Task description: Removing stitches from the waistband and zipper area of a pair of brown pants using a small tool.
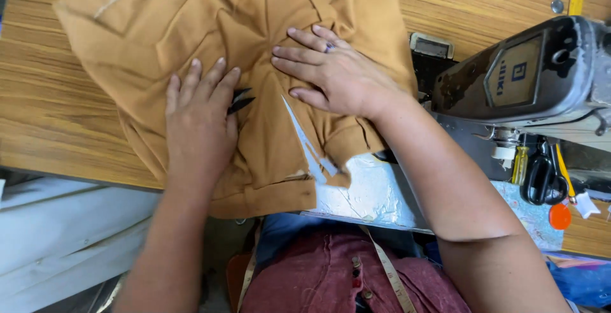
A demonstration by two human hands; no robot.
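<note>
While the mustard-brown garment (254, 64) lies bunched across the wooden table (44, 109), I see both hands resting on it from above. The left hand (198, 122) lies flat, palm down, fingers extended and close together; the dark tips of small snips (240, 100) project from beneath its index finger, and I cannot tell how they are gripped. The right hand (337, 74) is spread flat on the folds, fingers pointing left, a ring on one finger. A thin white strip (304, 140) lies diagonally on the cloth between the wrists. At the right stands the grey sewing machine (541, 74), whose head carries a rectangular panel (514, 71) with a tan face, dark border and blue marking. Black-handled scissors (542, 176) hang below it, just beside a round orange tag (560, 216). A measuring tape (389, 271) hangs over the dark red shirt (331, 275) at the bottom edge.
</note>
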